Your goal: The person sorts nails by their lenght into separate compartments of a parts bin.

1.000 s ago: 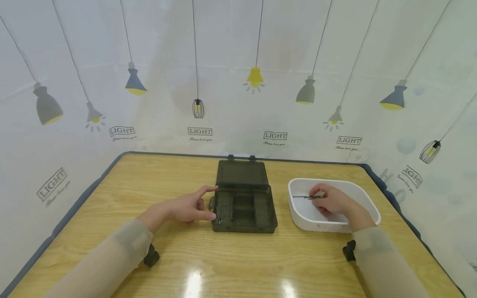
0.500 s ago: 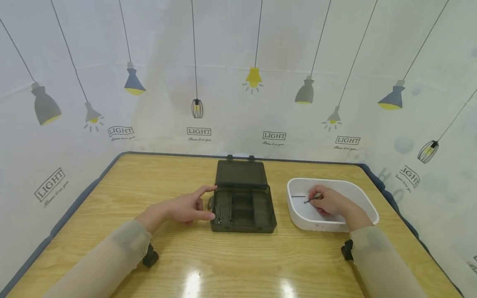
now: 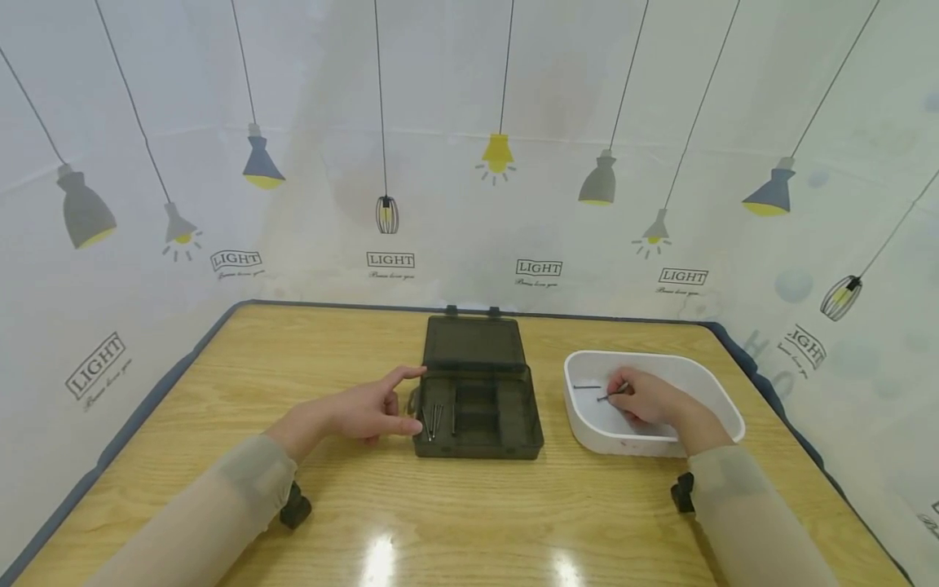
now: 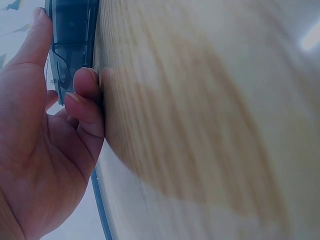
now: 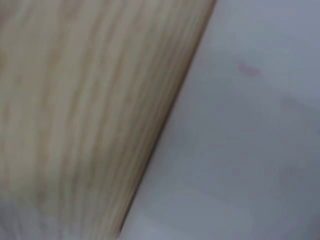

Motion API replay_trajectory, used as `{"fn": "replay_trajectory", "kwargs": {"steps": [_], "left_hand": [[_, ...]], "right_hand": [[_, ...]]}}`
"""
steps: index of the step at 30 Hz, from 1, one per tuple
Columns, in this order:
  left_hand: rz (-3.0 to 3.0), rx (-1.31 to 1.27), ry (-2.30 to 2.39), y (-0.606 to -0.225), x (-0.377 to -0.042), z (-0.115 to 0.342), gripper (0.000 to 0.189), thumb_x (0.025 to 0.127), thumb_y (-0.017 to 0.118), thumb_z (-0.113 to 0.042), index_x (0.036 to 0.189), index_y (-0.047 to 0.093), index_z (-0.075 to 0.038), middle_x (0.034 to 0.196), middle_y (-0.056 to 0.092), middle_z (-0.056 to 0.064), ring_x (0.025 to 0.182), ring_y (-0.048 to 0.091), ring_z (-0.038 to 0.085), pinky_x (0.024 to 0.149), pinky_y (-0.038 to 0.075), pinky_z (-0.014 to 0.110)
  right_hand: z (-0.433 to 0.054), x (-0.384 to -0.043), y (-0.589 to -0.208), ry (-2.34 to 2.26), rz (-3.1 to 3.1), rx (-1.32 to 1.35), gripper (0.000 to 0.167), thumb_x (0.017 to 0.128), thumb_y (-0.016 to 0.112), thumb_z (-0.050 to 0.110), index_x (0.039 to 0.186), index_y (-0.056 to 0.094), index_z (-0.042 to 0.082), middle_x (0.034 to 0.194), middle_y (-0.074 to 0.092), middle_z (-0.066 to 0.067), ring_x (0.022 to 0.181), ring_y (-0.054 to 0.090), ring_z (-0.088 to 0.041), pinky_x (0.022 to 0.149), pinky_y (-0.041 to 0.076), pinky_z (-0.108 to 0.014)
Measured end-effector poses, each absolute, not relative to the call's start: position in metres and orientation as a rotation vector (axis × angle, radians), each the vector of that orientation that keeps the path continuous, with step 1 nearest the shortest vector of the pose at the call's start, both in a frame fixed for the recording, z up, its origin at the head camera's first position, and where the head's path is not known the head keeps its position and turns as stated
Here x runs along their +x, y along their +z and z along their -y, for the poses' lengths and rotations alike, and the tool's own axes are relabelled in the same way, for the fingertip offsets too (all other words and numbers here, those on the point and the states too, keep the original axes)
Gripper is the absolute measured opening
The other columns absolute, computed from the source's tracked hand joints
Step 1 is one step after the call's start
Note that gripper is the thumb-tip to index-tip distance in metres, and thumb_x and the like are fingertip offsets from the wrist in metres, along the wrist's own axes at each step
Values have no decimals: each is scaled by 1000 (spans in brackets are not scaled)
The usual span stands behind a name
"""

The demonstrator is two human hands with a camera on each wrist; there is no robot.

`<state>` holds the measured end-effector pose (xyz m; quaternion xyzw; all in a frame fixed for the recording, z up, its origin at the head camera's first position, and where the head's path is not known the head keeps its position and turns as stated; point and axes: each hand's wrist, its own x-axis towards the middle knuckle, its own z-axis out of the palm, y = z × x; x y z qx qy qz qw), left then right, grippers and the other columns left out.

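My left hand [image 3: 367, 410] rests at the left side of a dark see-through organizer box [image 3: 477, 450], thumb and index finger stretched out to touch it. In the left wrist view, the other fingers curl beside the box [image 4: 74, 30]. Its lid [image 3: 473, 341] is flipped back. Several thin dark screws or nails [image 3: 436, 420] lie in the left compartments. My right hand [image 3: 645, 399] is inside a white tub [image 3: 623, 445], pinching a thin dark screw or nail [image 3: 603, 399] between thumb and fingers. Another screw or nail [image 3: 587, 386] lies on the tub's floor.
Both containers stand on a wooden table [image 3: 469, 522], the tub right of the box with a strip of wood between them. A patterned curtain [image 3: 440, 163] hangs behind and at the sides. The right wrist view shows only blurred wood and the tub's white wall [image 5: 240, 150].
In the tub, one screw or nail now lies apart from the fingers, where at first they were bunched at the fingertips. The pinched one is tilted. My left hand and the box stay put.
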<state>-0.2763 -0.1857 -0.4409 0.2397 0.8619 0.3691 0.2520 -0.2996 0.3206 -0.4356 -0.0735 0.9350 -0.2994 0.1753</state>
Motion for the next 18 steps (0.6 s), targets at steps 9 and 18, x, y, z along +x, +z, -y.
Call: {"fn": "replay_trajectory", "kwargs": {"steps": [9, 18], "left_hand": [[-2346, 653, 1009, -442, -277, 186, 102, 101, 79, -53, 177, 14, -34, 90, 66, 9, 63, 60, 20, 64, 53, 36], [-2353, 653, 1009, -441, -275, 186, 102, 101, 79, -52, 177, 14, -33, 91, 66, 9, 63, 60, 20, 64, 53, 37]], "right_hand": [[-320, -298, -435, -794, -2660, -187, 12, 111, 63, 12, 120, 58, 4, 91, 59, -6, 80, 57, -20, 72, 48, -33], [-319, -299, -434, -786, -2653, -191, 12, 111, 62, 12, 121, 57, 5, 93, 57, -6, 82, 56, -21, 74, 47, -34]]}}
